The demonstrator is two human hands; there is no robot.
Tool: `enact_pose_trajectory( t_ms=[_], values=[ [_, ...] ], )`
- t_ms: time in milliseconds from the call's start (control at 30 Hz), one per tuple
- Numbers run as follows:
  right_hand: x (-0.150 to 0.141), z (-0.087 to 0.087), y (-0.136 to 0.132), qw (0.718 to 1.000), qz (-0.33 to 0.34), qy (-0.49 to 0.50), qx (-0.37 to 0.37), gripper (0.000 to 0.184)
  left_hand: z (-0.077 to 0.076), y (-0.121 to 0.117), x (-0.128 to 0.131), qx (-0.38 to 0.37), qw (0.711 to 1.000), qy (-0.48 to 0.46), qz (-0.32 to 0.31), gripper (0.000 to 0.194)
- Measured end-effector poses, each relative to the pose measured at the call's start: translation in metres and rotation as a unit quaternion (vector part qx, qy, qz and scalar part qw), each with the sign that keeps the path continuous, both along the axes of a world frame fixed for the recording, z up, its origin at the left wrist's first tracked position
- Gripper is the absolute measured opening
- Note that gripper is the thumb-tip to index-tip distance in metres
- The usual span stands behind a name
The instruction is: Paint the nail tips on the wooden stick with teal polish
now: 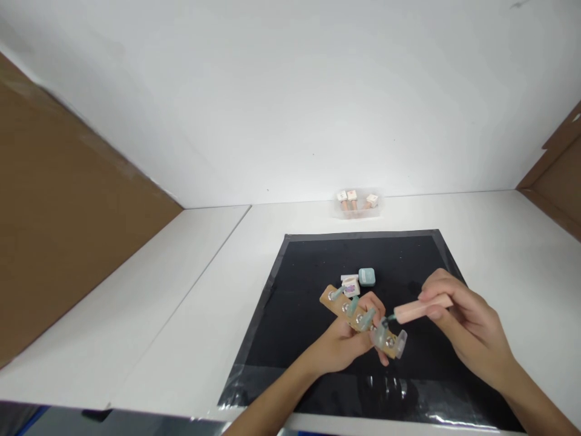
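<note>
Pink applicator (420,309) is in the right hand (472,330), fingers pinched narrow around its handle. Left hand (342,346) grips the tan strip (338,305) from below, fingers wrapped at its near half, holding it tilted above the black mat (313,260). Strip carries five nail tips on round clear mounts; the far three look green, the end tip (401,343) nearest the wearer looks clear. Dark green brush end (391,317) sits at the fourth tip (380,335); contact looks likely, but too small to be sure. Step in hand, my read: coating that fourth tip. Coverage can't be judged at this size. Next move calls for a steady strip and a light, short stroke along the tip, with the brush kept off the neighbours and the left fingers, which sit close by. Main risk: strip rolling in the grip, or a smear onto the end tip. On the mat just beyond the strip: teal square piece (367,277) and white piece with a purple mark (350,287). Clear box (363,215) stands farther back on the white surface (213,315).
</note>
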State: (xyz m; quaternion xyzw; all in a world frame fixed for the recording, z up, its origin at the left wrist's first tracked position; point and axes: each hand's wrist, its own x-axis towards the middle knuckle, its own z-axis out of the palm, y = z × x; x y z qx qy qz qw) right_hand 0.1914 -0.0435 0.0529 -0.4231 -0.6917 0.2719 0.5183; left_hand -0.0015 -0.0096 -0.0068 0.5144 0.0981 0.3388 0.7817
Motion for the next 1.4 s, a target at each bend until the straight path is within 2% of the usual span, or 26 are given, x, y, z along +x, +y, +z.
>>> enact_pose_trajectory(
  t_ms=[67, 167, 333, 467, 600, 733, 767, 900, 1033, 1200, 1333, 1400],
  values=[
    [0.0009, -0.0001, 0.0006, 1.0, 0.008, 0.006, 0.016, 0.011, 0.0001, 0.0002, -0.0002, -0.001, 1.0, 0.006, -0.001, 0.017],
    [0.0024, 0.0005, 0.0009, 0.998, 0.066, -0.018, 0.013, 0.011, 0.0012, 0.0003, -0.0006, 0.017, 1.0, 0.018, 0.002, 0.016],
    [0.0046, 0.0017, -0.0001, 0.999, 0.011, -0.036, 0.025, 0.012, 0.0032, -0.0005, -0.0016, 0.041, 0.998, 0.053, 0.013, 0.019],
    [0.0056, 0.0016, 0.001, 0.993, 0.096, -0.062, 0.006, 0.017, 0.0032, -0.001, -0.0011, 0.057, 0.994, 0.086, 0.025, 0.02],
    [0.0066, 0.0014, 0.0016, 0.997, 0.033, -0.074, 0.014, 0.014, 0.0038, -0.0009, -0.001, 0.07, 0.99, 0.119, 0.031, 0.02],
    [0.006, 0.0027, 0.0022, 0.992, 0.107, -0.072, 0.013, 0.019, 0.0051, 0.0003, -0.0004, 0.138, 0.974, 0.165, 0.062, 0.018],
    [0.0058, 0.0025, 0.0024, 0.991, 0.105, -0.083, 0.008, 0.019, 0.0054, 0.0007, -0.0002, 0.155, 0.97, 0.174, 0.069, 0.017],
    [0.0055, 0.0008, 0.0025, 0.996, 0.028, -0.082, 0.019, 0.019, 0.0064, 0.0016, -0.0004, 0.179, 0.962, 0.19, 0.077, 0.015],
    [0.0056, 0.0015, 0.0018, 0.992, 0.096, -0.084, 0.003, 0.017, 0.0073, 0.0019, -0.0007, 0.207, 0.951, 0.215, 0.074, 0.015],
    [0.0058, 0.0006, 0.0004, 0.995, 0.011, -0.096, 0.0, 0.014, 0.0068, 0.002, -0.001, 0.227, 0.948, 0.208, 0.081, 0.014],
    [0.0053, 0.0004, -0.0006, 0.991, 0.085, -0.099, -0.009, 0.016, 0.0068, 0.0021, -0.0003, 0.236, 0.941, 0.232, 0.075, 0.015],
    [0.0049, 0.0, -0.0007, 0.991, 0.06, -0.116, -0.014, 0.016, 0.0068, 0.0016, -0.0001, 0.234, 0.94, 0.236, 0.072, 0.014]
  ],
)
